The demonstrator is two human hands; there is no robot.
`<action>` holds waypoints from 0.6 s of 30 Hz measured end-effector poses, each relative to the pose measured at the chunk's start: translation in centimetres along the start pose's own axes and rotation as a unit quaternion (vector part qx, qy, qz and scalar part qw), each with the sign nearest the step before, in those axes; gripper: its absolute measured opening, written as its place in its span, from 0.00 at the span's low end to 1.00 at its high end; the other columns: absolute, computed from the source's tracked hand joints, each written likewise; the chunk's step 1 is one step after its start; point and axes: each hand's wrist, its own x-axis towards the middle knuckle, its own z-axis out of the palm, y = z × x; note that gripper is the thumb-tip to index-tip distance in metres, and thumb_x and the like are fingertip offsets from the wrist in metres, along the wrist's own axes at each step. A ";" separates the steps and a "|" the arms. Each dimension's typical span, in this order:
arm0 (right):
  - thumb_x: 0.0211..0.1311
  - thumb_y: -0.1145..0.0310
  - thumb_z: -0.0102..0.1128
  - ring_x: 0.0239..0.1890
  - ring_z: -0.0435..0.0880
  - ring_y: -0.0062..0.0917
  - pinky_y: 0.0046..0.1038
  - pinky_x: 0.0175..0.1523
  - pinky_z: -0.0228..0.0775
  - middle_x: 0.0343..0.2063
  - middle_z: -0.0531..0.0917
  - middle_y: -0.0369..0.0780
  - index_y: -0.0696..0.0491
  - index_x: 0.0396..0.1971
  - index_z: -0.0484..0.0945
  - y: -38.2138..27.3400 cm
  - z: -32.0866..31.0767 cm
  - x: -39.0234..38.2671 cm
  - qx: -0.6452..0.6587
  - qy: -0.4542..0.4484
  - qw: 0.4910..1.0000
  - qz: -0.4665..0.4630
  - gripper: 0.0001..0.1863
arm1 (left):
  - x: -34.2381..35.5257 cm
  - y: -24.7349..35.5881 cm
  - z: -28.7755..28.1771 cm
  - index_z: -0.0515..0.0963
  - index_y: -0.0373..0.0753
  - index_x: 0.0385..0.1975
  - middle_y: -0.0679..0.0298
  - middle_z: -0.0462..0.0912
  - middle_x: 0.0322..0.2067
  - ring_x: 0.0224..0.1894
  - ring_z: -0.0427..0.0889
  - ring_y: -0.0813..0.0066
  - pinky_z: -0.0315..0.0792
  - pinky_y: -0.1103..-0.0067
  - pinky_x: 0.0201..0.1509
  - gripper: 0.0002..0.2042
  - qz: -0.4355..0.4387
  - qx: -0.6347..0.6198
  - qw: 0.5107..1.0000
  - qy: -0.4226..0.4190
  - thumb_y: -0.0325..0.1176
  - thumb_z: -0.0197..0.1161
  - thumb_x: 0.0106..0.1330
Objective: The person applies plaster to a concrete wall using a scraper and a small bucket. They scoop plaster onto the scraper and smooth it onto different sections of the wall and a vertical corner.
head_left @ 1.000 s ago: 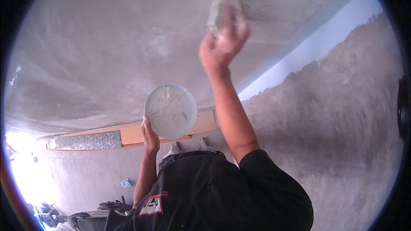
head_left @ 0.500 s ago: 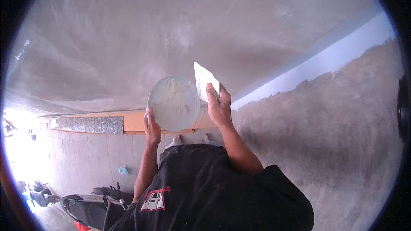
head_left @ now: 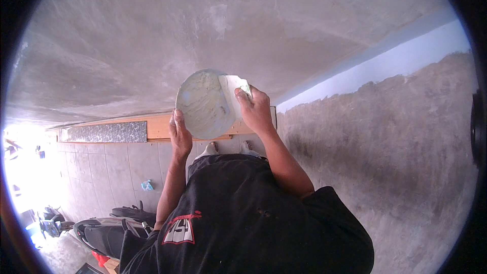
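Pale, creamy paste (head_left: pixel 205 83) is smeared across a round plate (head_left: pixel 223 114) in front of your chest, near the middle of the view. Your left hand (head_left: pixel 180 134) holds the plate at its left edge, fingertips up against the rim; whatever part of the grip lies underneath is hidden. Your right hand (head_left: pixel 257 110) is closed on a flat white scraper (head_left: pixel 231 85), with the thumb laid across its upper face. The scraper overlaps the right side of the plate, its long edge beside the paste; you cannot tell from this angle how firmly it presses. Beyond both hands rises a grey, patchy wall (head_left: pixel 142 35), cloudy with lighter smears. To the right, a bluish-white strip (head_left: pixel 375 71) runs at a slant between that wall and a second rough grey wall (head_left: pixel 385 142). Along the foot of the far wall lie orange-brown boards (head_left: pixel 159 128), with a grey patterned panel (head_left: pixel 107 132) at their left. Your feet (head_left: pixel 211 148) show just below the plate, past your black shirt (head_left: pixel 264 208) with its red and white print. On the tiled floor (head_left: pixel 116 167) to your left sits a small crumpled blue piece (head_left: pixel 147 185), and nearer you stands a dark motorbike (head_left: pixel 104 236).
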 end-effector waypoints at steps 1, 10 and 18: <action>0.64 0.65 0.51 0.21 0.77 0.31 0.33 0.32 0.69 0.18 0.77 0.46 0.62 0.31 0.76 0.0 0.1 0.1 0.006 0.004 1.000 -0.005 0.13 | 0.0 -0.1 0.0 0.69 0.25 0.51 0.55 0.77 0.46 0.48 0.73 0.71 0.66 0.74 0.54 0.30 0.004 0.006 1.000 0.003 0.53 0.36 0.74; 0.63 0.65 0.52 0.23 0.76 0.24 0.31 0.32 0.69 0.19 0.79 0.43 0.63 0.33 0.77 0.2 1.0 -0.1 0.079 -0.007 0.995 0.052 0.14 | -0.2 0.6 0.2 0.69 0.26 0.51 0.56 0.77 0.45 0.47 0.72 0.71 0.66 0.75 0.54 0.29 -0.001 0.008 1.000 0.017 0.51 0.36 0.75; 0.63 0.64 0.54 0.26 0.75 0.20 0.27 0.33 0.67 0.23 0.79 0.39 0.63 0.32 0.78 1.0 1.5 -0.5 0.211 -0.016 0.968 0.138 0.15 | -0.3 0.6 -0.2 0.69 0.27 0.51 0.56 0.76 0.46 0.49 0.72 0.71 0.65 0.75 0.55 0.28 0.008 0.027 0.999 0.014 0.50 0.37 0.75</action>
